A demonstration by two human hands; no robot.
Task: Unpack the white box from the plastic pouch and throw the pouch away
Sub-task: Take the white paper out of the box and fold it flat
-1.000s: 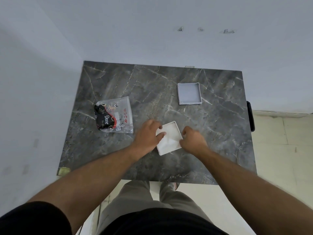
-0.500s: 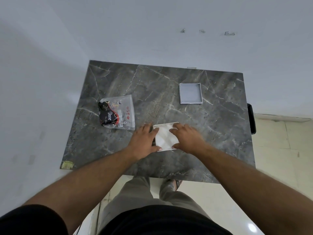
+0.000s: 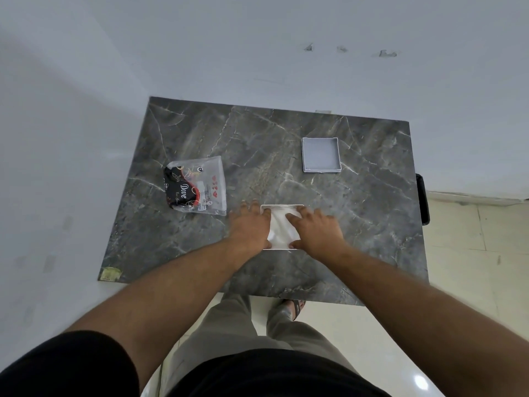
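A white square box (image 3: 282, 231) lies flat near the front middle of the dark marble table (image 3: 257, 144). Its visible top looks glossy and wrinkled, like thin plastic over it. My left hand (image 3: 252, 224) rests on the box's left side and my right hand (image 3: 317, 229) on its right side. The fingers of both hands lie over the top and hide the box's side edges.
A clear plastic pouch with a black Dove pack (image 3: 197, 187) lies at the left of the table. An open shallow grey-white tray (image 3: 320, 154) sits at the back right. A black object (image 3: 423, 199) hangs at the table's right edge. White walls stand left and behind.
The box has turned from tilted to square with the table edge. Both hands have slid further onto its top, and my right hand has moved from the box's corner over its right half.
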